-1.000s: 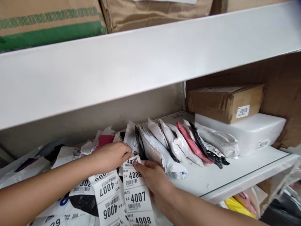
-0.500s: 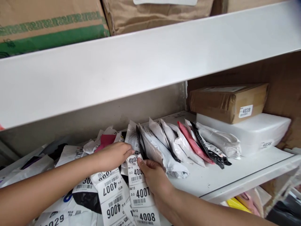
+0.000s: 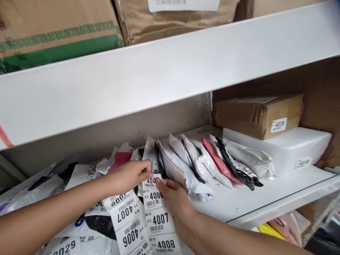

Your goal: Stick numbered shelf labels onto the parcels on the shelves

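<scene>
Together, the left hand [image 3: 136, 173] and right hand [image 3: 177, 200] pinch the top of a label strip [image 3: 159, 220] that hangs below them; upside-down labels [image 3: 130, 226] hang under the left, and bagged parcels [image 3: 198, 161] lean beyond the right on a shelf [image 3: 225, 205].

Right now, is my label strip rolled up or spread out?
Spread out where visible: the label strip in your right hand shows 4006, 4007 and 4008 in a row. Its lower end is out of frame.

Soft pale light, dim back wall [image 3: 164, 122], slight blur
</scene>
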A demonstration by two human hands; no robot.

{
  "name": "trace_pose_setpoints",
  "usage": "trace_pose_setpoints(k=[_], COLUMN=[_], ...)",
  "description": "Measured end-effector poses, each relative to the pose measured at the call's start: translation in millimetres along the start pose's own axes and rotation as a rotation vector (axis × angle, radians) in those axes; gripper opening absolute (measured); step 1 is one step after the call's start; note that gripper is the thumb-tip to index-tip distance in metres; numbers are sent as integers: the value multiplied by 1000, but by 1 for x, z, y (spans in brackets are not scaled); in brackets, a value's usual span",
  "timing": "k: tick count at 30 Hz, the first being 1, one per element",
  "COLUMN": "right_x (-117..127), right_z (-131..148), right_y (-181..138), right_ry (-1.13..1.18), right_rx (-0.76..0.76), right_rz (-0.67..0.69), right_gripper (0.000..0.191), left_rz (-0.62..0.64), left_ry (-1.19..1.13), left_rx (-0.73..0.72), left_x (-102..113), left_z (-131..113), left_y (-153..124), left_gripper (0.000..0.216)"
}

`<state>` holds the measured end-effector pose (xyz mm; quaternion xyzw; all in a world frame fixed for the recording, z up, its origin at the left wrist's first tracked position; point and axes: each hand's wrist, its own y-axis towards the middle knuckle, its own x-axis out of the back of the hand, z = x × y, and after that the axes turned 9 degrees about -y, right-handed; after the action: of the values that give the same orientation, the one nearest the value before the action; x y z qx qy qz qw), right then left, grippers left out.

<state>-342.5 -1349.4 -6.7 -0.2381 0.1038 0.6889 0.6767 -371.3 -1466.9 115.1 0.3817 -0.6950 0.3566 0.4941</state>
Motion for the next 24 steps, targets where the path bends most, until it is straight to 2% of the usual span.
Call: trace_pose_setpoints(k=[4, 7, 11, 14, 18, 20, 22, 24], right_x=[0, 2, 7, 13, 26, 35, 41, 43], right_z=[-2, -1, 3, 4, -2, -6, -6, -3], right_y=[6, 3, -9, -16, -26, -34, -44, -52], right_ry=[-117, -165, -116, -93, -86, -142, -203, -197], right_rx=[-6, -32, -69, -94, -100, -35, 43, 120], right_rz=[-90, -123, 52, 63, 76, 102, 166, 268], right_gripper=[39, 40, 44, 55, 62, 62, 56, 45], left_rz=[-57, -49, -23, -20, -27, -67, -150, -241], left_ry=[347, 495, 560, 572, 533, 522, 577, 645], left_rx=[-1, 6, 57, 56, 95, 161, 178, 79], left_x=[-5, -9, -13, -14, -17, -18, -18, -14], left_z=[-16, -25, -27, -28, -31, -32, -32, -31], left_y=[-7, -8, -7, -6, -5, -5, -4, -4], left_gripper=[23, 26, 30, 32, 30, 35, 49, 58])
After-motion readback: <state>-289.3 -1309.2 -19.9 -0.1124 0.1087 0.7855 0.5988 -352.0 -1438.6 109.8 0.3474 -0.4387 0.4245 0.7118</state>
